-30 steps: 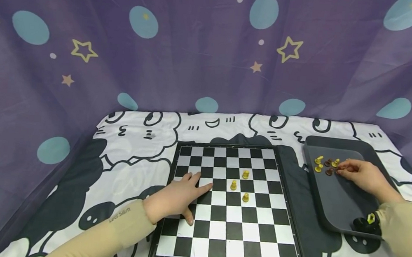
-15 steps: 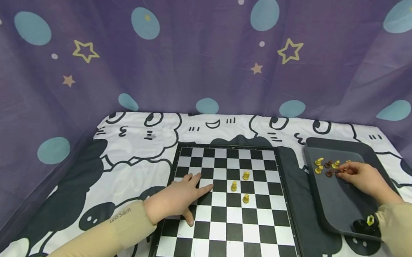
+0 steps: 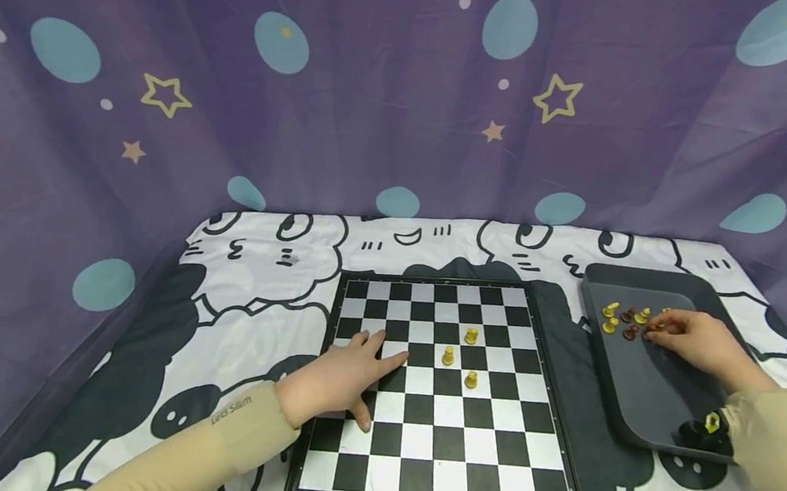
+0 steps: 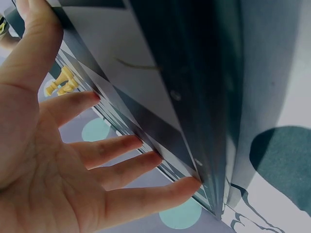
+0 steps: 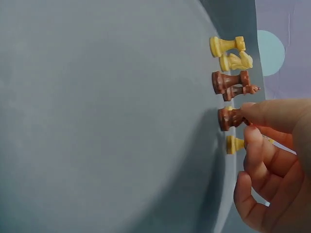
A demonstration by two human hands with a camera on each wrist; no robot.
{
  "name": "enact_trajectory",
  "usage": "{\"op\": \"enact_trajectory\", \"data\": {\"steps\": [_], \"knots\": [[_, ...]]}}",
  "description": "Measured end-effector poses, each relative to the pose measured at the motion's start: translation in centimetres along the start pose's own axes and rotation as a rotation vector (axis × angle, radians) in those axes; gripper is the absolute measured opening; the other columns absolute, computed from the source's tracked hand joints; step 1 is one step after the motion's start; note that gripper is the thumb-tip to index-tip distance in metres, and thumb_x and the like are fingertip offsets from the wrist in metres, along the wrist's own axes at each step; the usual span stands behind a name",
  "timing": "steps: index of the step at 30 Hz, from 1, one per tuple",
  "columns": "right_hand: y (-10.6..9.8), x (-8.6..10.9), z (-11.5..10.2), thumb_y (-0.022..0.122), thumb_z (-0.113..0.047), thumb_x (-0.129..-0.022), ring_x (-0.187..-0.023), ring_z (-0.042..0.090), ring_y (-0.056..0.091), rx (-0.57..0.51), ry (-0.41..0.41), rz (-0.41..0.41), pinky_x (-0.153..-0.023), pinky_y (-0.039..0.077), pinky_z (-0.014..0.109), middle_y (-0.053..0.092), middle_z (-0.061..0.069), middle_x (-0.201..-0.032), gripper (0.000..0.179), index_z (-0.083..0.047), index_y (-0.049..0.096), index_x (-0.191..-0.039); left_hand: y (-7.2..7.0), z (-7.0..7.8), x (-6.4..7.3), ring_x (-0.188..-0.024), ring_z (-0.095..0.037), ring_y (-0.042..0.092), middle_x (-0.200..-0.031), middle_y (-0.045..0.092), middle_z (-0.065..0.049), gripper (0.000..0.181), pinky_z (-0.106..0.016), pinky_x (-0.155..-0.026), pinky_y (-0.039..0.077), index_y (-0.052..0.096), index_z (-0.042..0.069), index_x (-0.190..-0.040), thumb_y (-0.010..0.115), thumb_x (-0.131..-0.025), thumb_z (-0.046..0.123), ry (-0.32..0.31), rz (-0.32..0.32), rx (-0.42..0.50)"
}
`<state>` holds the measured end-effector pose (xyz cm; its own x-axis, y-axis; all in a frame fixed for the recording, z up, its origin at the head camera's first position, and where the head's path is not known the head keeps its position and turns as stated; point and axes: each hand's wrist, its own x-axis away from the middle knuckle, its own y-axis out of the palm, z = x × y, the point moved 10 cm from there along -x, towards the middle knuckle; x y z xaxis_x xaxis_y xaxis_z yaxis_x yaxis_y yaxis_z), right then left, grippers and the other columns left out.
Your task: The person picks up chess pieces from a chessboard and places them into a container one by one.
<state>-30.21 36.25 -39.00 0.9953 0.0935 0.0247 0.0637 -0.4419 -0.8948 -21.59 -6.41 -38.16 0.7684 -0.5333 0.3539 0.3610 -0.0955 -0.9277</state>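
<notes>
My left hand lies spread over the left side of a black-and-white chessboard, fingertips on its squares. Three yellow chess pieces stand right of that hand: one farther back, one in the middle and one nearer. At the right, my right hand reaches into a dark grey tray. In the right wrist view its thumb and forefinger pinch the top of a brown chess piece, whose head the fingertips hide. A yellow piece stands close beside those fingers.
More pieces cluster toward the tray's far part, including a yellow rook, a yellow knight, a brown rook and a brown bishop. The tray's raised rim borders them. Patterned cloth lies beneath everything; a purple curtain hangs behind.
The right hand stays at the same spot in the tray, its fingers shifting only slightly among the pieces. The left hand and the pieces on the board keep their places.
</notes>
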Motion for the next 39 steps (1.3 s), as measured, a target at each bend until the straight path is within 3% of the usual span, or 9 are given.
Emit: {"op": "enact_trajectory", "data": {"steps": [13, 24, 29, 39], "knots": [[-1.3, 0.3, -1.5, 0.061, -0.018, -0.088, -0.057, 0.009, 0.041, -0.011, -0.027, 0.014, -0.051, 0.033, 0.026, 0.056, 0.000, -0.070, 0.028, 0.005, 0.065, -0.103, 0.1, 0.0, -0.1, -0.135, -0.046, 0.031, -0.150, 0.029, -0.024, 0.104, -0.062, -0.093, 0.042, 0.039, 0.020, -0.146, 0.083, -0.054, 0.041, -0.001, 0.006, -0.004], [-2.3, 0.5, -2.7, 0.058, -0.021, -0.093, -0.063, 0.003, 0.046, -0.047, -0.030, 0.015, -0.055, 0.036, 0.025, 0.068, 0.009, -0.078, 0.031, 0.006, 0.064, -0.109, 0.0, 0.0, -0.2, -0.135, -0.046, 0.031, -0.150, 0.028, -0.024, 0.104, -0.062, -0.093, 0.042, 0.038, 0.020, -0.147, 0.083, -0.056, 0.041, -0.001, -0.003, -0.016], [-2.2, 0.7, -4.3, 0.056, -0.017, -0.094, -0.063, -0.002, 0.052, -0.084, -0.067, -0.006, -0.057, 0.041, 0.022, 0.071, 0.010, -0.079, 0.030, 0.007, 0.063, -0.110, 0.1, -0.1, -0.3, -0.137, -0.045, 0.027, -0.152, 0.026, -0.023, 0.104, -0.062, -0.095, 0.041, 0.037, 0.021, -0.147, 0.083, -0.057, 0.041, -0.014, -0.018, -0.013], [-1.6, 1.0, -8.3, 0.058, -0.018, -0.094, -0.061, 0.009, 0.057, -0.106, -0.126, -0.013, -0.053, 0.045, 0.025, 0.069, 0.007, -0.077, 0.028, 0.004, 0.064, -0.109, 0.1, -0.1, -0.5, -0.131, -0.045, 0.035, -0.148, 0.031, -0.024, 0.107, -0.056, -0.088, 0.048, 0.038, 0.020, -0.147, 0.084, -0.053, 0.045, 0.010, 0.009, -0.056]]}}
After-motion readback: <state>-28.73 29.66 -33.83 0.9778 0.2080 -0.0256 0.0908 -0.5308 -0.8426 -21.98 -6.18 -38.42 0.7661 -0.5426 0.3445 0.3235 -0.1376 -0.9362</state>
